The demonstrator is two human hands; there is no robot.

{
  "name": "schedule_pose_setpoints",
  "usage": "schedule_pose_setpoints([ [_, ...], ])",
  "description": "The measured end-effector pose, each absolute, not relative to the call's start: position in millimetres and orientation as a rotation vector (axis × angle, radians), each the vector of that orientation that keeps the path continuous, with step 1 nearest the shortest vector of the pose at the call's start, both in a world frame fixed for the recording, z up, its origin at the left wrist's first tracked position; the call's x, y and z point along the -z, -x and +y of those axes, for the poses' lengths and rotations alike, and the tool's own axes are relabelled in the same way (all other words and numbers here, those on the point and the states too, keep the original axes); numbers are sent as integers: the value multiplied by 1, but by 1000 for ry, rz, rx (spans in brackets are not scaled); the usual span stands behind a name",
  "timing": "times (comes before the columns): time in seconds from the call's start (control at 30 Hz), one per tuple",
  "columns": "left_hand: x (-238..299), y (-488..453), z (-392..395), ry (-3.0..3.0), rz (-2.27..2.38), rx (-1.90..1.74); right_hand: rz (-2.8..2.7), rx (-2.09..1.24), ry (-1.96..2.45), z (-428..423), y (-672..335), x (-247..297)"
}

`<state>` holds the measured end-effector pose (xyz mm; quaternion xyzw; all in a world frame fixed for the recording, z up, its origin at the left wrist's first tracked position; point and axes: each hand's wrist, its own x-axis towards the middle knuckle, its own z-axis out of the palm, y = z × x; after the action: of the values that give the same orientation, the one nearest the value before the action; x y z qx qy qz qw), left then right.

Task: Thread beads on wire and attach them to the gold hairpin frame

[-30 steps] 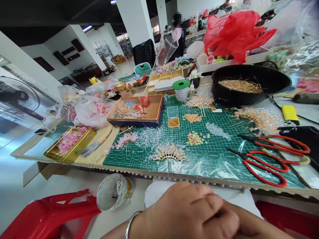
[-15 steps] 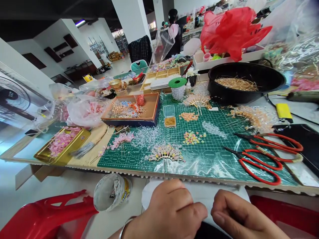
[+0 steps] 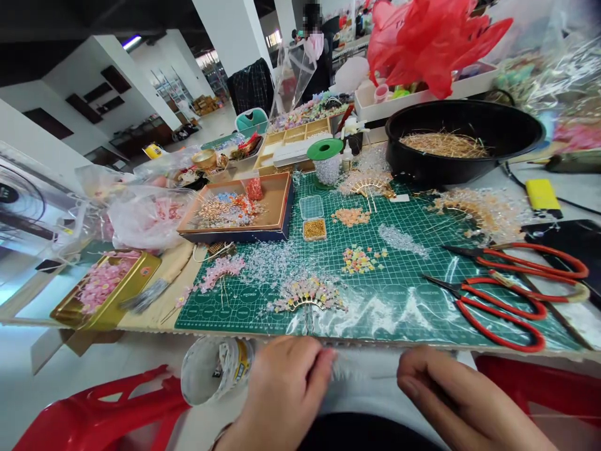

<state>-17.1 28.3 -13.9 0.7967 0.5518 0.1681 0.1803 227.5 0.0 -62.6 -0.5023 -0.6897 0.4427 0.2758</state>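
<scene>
My left hand [image 3: 293, 391] is closed, thumb pressed to the fingers, just off the table's front edge; whatever it pinches is hidden. Level with it, my right hand [image 3: 462, 394] has its fingers pinched together. A faint, thin wire [image 3: 384, 377] sticks out from its fingertips toward the left hand and fades into blur. Nearest the hands, a beaded, fan-shaped hair comb [image 3: 307, 297] with pink and yellow flowers lies on the green cutting mat [image 3: 375, 322], its prongs toward me. Yellow and pink flower beads [image 3: 361, 260] and clear beads [image 3: 267, 260] lie behind it.
Red-handled scissors [image 3: 502, 310] lie at right, below a black basin [image 3: 464, 169]. A shallow box of beaded stems [image 3: 282, 235], an open case of gold beads [image 3: 314, 230] and a gold tin [image 3: 61, 311] stand leftward. Below the edge are a bucket [image 3: 200, 376] and red stool [image 3: 89, 407].
My hands have moved farther apart, the left one going left and turning so its thumb shows. A thin wire now shows at the right fingertips. The camera view has shifted slightly.
</scene>
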Motion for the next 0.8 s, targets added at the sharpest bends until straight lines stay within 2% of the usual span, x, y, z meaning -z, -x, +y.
schedule_pose_setpoints([
  [0.13,32,37,28,-1642,1713,-196,-1692,-1039,1396,14,-228,64],
  [0.37,61,31,25,-682,1361,-543,-1682,-1139,1399,37,-225,69],
  [0.53,59,22,26,-613,1253,-708,-1714,-1210,1373,45,-220,61],
  [0.8,53,22,26,-842,1137,-696,-1492,-1260,1345,53,-211,48],
])
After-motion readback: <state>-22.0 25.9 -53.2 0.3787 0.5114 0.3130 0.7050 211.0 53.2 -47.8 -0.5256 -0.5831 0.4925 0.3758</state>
